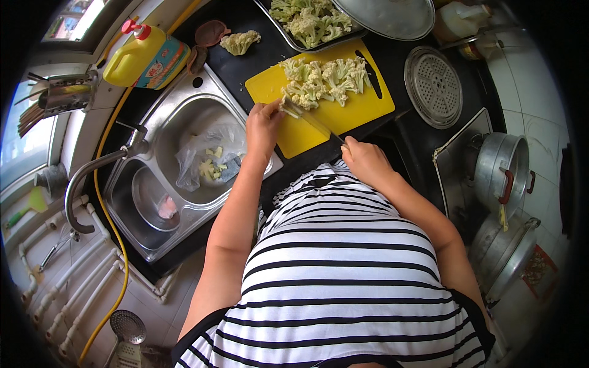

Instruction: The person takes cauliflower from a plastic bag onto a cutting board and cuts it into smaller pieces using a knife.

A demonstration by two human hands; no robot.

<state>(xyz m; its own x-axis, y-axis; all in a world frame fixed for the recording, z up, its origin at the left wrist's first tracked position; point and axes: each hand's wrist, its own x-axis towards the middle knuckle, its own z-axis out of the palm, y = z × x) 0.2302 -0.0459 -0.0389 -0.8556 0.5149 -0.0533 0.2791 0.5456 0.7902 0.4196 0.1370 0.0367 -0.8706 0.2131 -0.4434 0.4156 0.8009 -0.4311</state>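
Observation:
In the head view my right hand point(368, 158) is closed around the handle of a kitchen knife point(317, 125). Its blade slants up and left over a yellow cutting board point(363, 115), with the tip end at a small cauliflower piece point(290, 109). The thumb and fingers of my left hand point(263, 126) pinch that piece at the board's left part. Cut cauliflower florets point(329, 79) lie spread over the far half of the board, just beyond the blade. Whether the blade has entered the held piece is too small to tell.
Beyond the board stands a metal tray point(294, 43) heaped with cauliflower. A loose floret point(240, 42) lies left of it. The double sink point(214, 83) is at left, with a plastic bag point(188, 172) and scraps inside. A perforated steamer plate point(433, 87) lies at right.

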